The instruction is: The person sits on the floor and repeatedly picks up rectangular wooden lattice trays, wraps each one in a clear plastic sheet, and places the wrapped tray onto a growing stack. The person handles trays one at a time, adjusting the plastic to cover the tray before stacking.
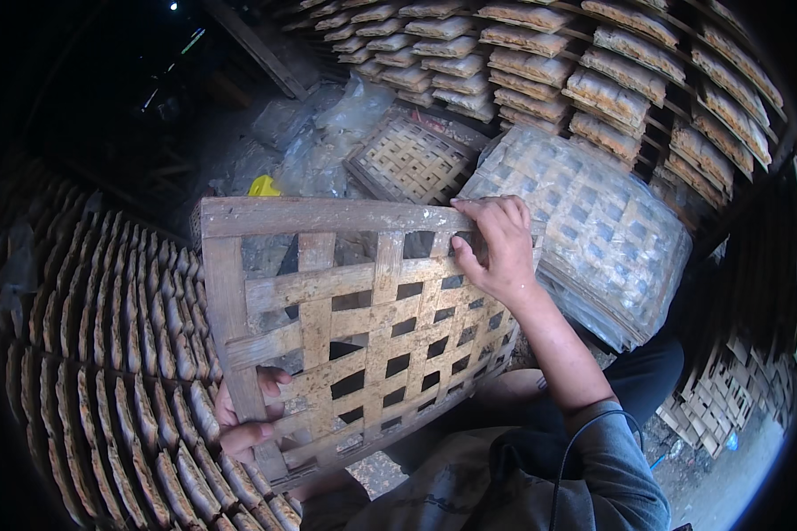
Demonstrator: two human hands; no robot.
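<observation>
A woven bamboo tray (398, 318) with a flat wooden frame is held up on its edge, tilted, in front of my body. My left hand (246, 415) grips the frame's left side low down, fingers and thumb wrapped around the slat. At the upper right, my right hand (498, 249) grasps the top rail, its thumb on the near face. Pale crumbs cling to the weave. The tray hides part of the floor and part of my legs.
Behind to the right, woven trays covered with plastic sheet (578, 226) are stacked. Another woven tray (418, 162) lies beyond, beside crumpled plastic (345, 126) and a yellow object (264, 186). Racks of whitish-brown slabs (525, 46) rise at the back, with more slabs (126, 312) at left.
</observation>
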